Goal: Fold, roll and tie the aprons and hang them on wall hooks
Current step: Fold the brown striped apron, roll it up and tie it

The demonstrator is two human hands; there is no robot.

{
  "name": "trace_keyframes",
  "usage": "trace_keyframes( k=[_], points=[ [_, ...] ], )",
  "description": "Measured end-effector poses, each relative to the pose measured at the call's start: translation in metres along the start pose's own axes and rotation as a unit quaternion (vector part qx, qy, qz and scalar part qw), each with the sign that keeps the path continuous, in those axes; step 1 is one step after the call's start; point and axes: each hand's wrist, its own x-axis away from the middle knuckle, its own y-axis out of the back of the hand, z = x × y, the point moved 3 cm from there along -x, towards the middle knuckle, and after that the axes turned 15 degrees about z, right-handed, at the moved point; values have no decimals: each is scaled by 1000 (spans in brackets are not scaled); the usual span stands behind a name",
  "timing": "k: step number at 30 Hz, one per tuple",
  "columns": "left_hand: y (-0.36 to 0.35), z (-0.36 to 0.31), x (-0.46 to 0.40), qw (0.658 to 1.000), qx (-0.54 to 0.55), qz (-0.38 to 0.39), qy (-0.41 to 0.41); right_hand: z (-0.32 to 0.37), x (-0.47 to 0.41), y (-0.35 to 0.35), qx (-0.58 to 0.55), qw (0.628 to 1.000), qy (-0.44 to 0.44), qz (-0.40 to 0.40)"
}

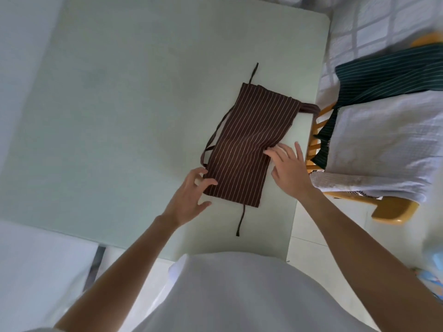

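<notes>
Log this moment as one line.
stage: folding | brown apron folded on table | left hand touching near corner | right hand open at edge

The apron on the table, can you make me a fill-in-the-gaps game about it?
1. The folded apron on the table is ____ with thin pale stripes.
2. The left hand touches the apron's near-left ____.
3. A second apron, dark green with stripes, lies over the wooden ____ beside the table.
4. The right hand rests its fingertips on the brown apron's ____ edge.

Missing words: brown; corner; chair; right
</notes>
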Motion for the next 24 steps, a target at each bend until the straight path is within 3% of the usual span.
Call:
trace_keyframes(
  k=[3,6,11,16,19,24],
  points=[
    [-6,-2,-2,992,-123,-31,-21,4,7,0,36,999,2,3],
    [-5,3,-8,986,-134,-79,-58,8,14,-4,58,998,-2,21],
    [15,-2,-13,985,-79,-107,-110,14,27,-21,-7,998,6,55],
    [74,-35,-32,973,48,-181,-132,16,36,-25,-141,989,-33,-22],
    [111,-51,-70,966,86,-194,-145,15,35,-15,-369,915,-123,-104],
    [137,-62,-156,976,140,-109,-122,13,29,-11,-467,847,-230,-112]
  ],
)
